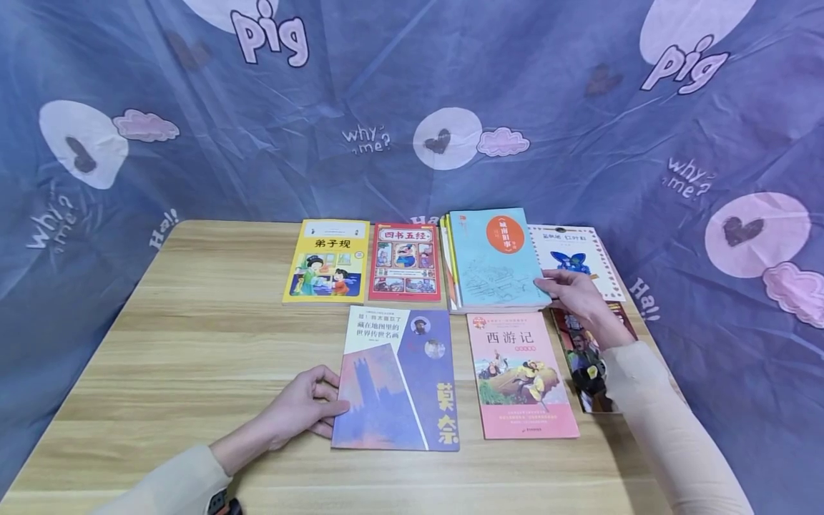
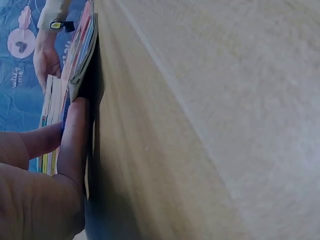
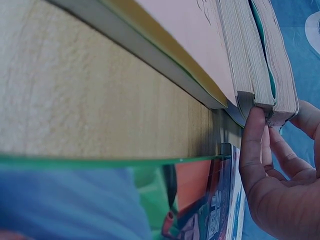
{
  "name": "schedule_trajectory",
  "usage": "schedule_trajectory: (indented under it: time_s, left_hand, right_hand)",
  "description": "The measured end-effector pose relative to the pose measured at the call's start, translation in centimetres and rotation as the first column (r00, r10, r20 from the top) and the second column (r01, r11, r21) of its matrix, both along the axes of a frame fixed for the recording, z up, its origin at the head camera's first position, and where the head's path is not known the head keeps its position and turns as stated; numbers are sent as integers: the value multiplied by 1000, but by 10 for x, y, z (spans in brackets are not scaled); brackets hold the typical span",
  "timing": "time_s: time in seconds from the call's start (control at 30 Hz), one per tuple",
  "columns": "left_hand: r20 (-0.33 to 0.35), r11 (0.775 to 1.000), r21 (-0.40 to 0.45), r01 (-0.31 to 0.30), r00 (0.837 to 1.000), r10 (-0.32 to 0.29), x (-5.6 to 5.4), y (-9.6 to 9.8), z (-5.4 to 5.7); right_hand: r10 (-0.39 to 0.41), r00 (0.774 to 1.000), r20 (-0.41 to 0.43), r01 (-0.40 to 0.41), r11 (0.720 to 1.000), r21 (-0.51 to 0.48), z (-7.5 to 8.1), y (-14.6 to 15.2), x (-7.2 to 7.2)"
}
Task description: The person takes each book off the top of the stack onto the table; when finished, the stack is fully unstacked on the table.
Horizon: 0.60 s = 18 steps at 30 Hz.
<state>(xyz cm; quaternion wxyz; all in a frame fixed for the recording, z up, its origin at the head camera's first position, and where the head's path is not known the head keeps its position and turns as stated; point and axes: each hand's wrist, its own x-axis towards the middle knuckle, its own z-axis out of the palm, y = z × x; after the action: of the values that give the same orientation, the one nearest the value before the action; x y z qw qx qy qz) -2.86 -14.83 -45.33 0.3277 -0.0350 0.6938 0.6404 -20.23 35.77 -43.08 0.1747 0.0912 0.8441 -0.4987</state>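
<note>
1. Left hand (image 1: 302, 409): gripping, thumb and fingers nearly together with only the book's thickness between. Pinches the left edge of the purple book (image 1: 399, 390); thumb on the cover, a finger under the edge. Left wrist view shows a dark gap between that edge and the counter (image 1: 212, 322).
2. Yellow book (image 1: 325, 261): flat on the counter, far side, cover up.
3. Purple book: near side, cover up, in front of the yellow and red ones.
4. Red book (image 1: 404, 262): flat, between the yellow book and the stack.
5. Stack (image 1: 479, 279): teal cover on top, other books' edges showing at its left side. Sits at the far side, right of the red book. Can't tell whether it rests fully on the counter.
6. Pink book (image 1: 524, 379): flat, near side, right of the purple book, just in front of the stack.
7. Right hand (image 1: 582, 300): gripping the stack's near right corner. Thumb on the top cover, fingers curled at the edge; spread about the stack's thickness per right wrist view.
8. White book (image 1: 565, 257): right of the stack, partly behind the right hand.
9. Dark book (image 1: 584, 354): right of the pink one, partly covered by hand and sleeve (image 1: 663, 422).
</note>
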Motion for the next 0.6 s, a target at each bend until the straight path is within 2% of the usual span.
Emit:
schedule_trajectory:
  time_s: [0.07, 0.17, 0.27, 0.33, 0.4, 0.47, 0.6]
  left_hand:
    - [-16, 999, -46, 10, 1000, -11, 0, 1, 2]
    - [-76, 984, -175, 20, 997, -33, -2, -1, 6]
    - [-150, 940, -341, -10, 988, -44, -8, -4, 15]
    - [-184, 921, -389, -39, 982, -36, -15, -5, 22]
    - [-202, 926, -373, -56, 979, -23, -24, -4, 27]
    - [-206, 948, -312, -59, 979, -7, -34, -1, 30]
    - [-197, 982, -183, -42, 980, 5, -58, 9, 28]
  right_hand:
    - [-2, 1000, -1, 2, 1000, -3, -1, -1, 0]
    - [-3, 1000, 1, 3, 1000, -6, -1, -1, 0]
    - [2, 1000, 5, -2, 1000, -6, -1, -2, -1]
    - [3, 1000, 6, -3, 1000, -2, -1, -2, -1]
    - [4, 1000, 4, -4, 1000, 5, -1, -1, -1]
    - [3, 1000, 2, -3, 1000, 11, -1, 0, -1]
    - [4, 1000, -5, -4, 1000, 14, -1, 1, -2]
